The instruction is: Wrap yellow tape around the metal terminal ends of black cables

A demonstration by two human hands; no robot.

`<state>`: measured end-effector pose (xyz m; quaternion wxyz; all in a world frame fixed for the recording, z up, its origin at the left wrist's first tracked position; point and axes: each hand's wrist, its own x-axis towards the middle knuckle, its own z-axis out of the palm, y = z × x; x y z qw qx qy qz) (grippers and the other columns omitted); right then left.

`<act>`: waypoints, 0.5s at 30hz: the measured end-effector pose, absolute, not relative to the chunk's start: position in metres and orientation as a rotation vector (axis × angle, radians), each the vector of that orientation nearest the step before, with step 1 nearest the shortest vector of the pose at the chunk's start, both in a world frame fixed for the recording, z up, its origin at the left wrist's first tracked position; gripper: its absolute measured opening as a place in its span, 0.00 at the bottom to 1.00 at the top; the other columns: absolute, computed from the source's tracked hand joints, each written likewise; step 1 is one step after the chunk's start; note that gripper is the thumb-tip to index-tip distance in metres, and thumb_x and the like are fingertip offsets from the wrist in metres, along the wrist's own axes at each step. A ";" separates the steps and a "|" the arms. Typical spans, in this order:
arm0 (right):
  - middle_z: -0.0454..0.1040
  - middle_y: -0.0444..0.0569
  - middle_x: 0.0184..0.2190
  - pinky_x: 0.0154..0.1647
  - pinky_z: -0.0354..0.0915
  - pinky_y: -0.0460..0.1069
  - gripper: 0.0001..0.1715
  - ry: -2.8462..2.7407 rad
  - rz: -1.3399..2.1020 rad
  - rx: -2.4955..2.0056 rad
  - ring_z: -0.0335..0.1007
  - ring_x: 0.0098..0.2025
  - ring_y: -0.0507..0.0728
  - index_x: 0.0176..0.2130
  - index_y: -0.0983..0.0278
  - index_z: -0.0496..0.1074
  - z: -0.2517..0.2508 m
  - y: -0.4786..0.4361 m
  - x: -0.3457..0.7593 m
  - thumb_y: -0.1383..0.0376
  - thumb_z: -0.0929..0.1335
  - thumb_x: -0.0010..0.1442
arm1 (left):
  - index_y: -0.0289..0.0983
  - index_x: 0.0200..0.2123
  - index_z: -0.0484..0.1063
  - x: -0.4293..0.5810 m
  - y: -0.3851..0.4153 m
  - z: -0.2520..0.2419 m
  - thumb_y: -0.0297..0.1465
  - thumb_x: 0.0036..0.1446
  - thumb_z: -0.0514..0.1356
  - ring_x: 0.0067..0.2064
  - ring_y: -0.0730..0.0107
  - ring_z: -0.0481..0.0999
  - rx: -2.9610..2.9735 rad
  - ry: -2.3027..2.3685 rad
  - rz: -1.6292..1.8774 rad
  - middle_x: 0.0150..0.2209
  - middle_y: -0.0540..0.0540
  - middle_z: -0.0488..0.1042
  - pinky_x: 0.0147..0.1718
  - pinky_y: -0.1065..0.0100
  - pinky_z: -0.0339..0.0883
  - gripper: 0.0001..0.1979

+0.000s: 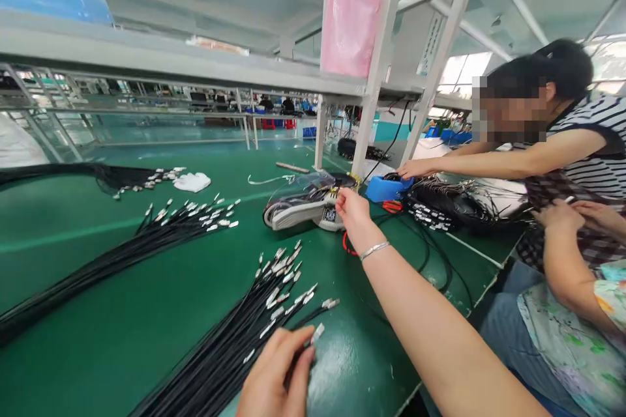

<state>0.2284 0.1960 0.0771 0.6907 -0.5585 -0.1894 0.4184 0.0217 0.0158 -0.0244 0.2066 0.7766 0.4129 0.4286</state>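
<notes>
At the bottom middle, my left hand pinches a black cable just behind its silver connector. Beside it lies a bundle of black cables, their silver ends fanned out on the green table. My right hand, with a silver bracelet at the wrist, is stretched forward to a grey-white device that looks like a tape dispenser. Its fingertips are pressed together at the device's right end; what is between them I cannot make out.
More cable bundles lie to the left, near a crumpled white piece. A blue tape holder and coiled cables are at right. A co-worker leans in there; another person's hands are nearer. A shelf spans overhead.
</notes>
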 end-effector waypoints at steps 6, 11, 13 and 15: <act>0.75 0.45 0.30 0.35 0.67 0.45 0.09 -0.819 1.032 -1.149 0.70 0.32 0.50 0.31 0.66 0.75 0.042 0.072 0.210 0.61 0.70 0.56 | 0.41 0.38 0.75 0.024 0.010 -0.005 0.31 0.57 0.57 0.31 0.70 0.75 2.009 1.319 1.145 0.29 0.50 0.74 0.30 0.70 0.71 0.07; 0.77 0.52 0.37 0.40 0.67 0.51 0.15 -1.071 1.152 -1.331 0.72 0.37 0.56 0.30 0.65 0.74 0.000 -0.022 0.182 0.55 0.70 0.54 | 0.40 0.37 0.74 0.030 0.007 -0.004 0.27 0.56 0.57 0.32 0.72 0.75 2.024 1.297 1.216 0.30 0.51 0.74 0.30 0.72 0.69 0.07; 0.77 0.54 0.39 0.43 0.67 0.53 0.16 -1.060 1.195 -1.310 0.73 0.39 0.58 0.30 0.65 0.73 -0.005 -0.030 0.174 0.54 0.70 0.54 | 0.39 0.37 0.74 0.031 0.006 -0.003 0.26 0.57 0.57 0.32 0.74 0.74 2.070 1.274 1.252 0.30 0.51 0.73 0.30 0.73 0.69 0.07; 0.78 0.54 0.38 0.44 0.68 0.53 0.16 -1.049 1.206 -1.284 0.73 0.40 0.59 0.30 0.65 0.73 -0.004 -0.028 0.170 0.54 0.70 0.54 | 0.39 0.37 0.73 0.031 0.005 -0.003 0.25 0.57 0.57 0.31 0.74 0.74 2.102 1.266 1.259 0.30 0.51 0.73 0.30 0.73 0.68 0.07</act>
